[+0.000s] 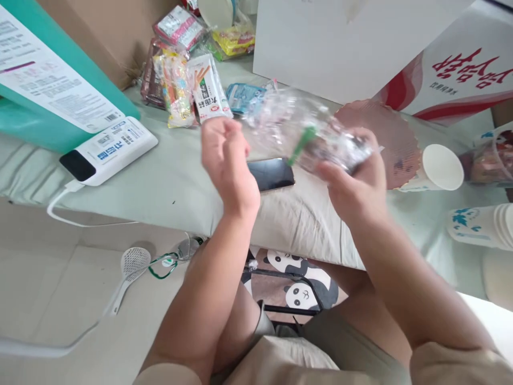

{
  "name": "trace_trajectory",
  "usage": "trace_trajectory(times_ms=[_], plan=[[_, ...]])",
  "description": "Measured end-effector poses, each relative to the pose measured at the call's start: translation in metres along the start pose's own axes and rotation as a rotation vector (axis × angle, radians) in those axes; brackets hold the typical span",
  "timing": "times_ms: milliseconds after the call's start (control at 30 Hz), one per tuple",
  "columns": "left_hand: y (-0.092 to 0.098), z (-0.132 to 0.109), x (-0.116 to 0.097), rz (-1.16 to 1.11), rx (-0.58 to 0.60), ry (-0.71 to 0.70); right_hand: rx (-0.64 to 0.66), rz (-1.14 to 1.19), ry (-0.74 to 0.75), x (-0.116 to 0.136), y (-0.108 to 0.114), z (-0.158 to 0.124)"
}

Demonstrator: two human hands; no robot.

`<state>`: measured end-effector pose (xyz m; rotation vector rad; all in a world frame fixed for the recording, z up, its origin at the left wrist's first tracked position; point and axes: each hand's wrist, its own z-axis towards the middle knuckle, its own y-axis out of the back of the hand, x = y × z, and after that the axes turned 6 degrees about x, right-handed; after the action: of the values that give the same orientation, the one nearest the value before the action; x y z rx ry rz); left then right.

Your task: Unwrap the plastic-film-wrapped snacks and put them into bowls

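Note:
My right hand (358,184) is closed around a crumpled clear plastic bag (276,123), somewhat blurred, with a green strip (302,144) across it. The bag stretches up and to the left, above the cloth-covered surface. My left hand (230,166) is raised beside it with its fingers curled in; what they may hold is hidden. Between the hands a dark-screened phone (274,174) lies flat, partly covered by my left hand. Just beyond the bag is a small blue packet (244,97). A brownish round scalloped mat or plate (385,133) sits behind my right hand.
Snack packets (176,88) are piled at the back, with a white packet (208,88) beside them. A white power bank (110,149) with a cable lies left, by a green container (52,80). Paper cups (443,167) and a white box (320,48) stand right and behind. A slotted spoon (135,263) hangs low.

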<state>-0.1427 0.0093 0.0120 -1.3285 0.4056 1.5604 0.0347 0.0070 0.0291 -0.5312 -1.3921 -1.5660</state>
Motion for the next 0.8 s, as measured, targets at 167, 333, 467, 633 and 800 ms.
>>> trace_trajectory(times_ms=[167, 333, 467, 633, 800], plan=[[-0.029, -0.059, 0.012, -0.089, 0.841, -0.001, -0.331, 0.263, -0.181, -0.017, 0.012, -0.099], [-0.045, -0.099, 0.023, 0.049, 1.132, -0.160, -0.181, 0.459, -0.334, -0.036, 0.027, -0.137], [-0.043, -0.104, 0.034, 0.147, 1.140, -0.107, -0.086, 0.603, -0.456, -0.043, 0.047, -0.138], [-0.050, -0.113, 0.040, 0.160, 1.102, 0.052, -0.166, 0.648, -0.578, -0.047, 0.050, -0.131], [-0.058, -0.122, 0.048, 0.071, 1.011, 0.211, -0.120, 0.578, -0.577, -0.052, 0.048, -0.130]])
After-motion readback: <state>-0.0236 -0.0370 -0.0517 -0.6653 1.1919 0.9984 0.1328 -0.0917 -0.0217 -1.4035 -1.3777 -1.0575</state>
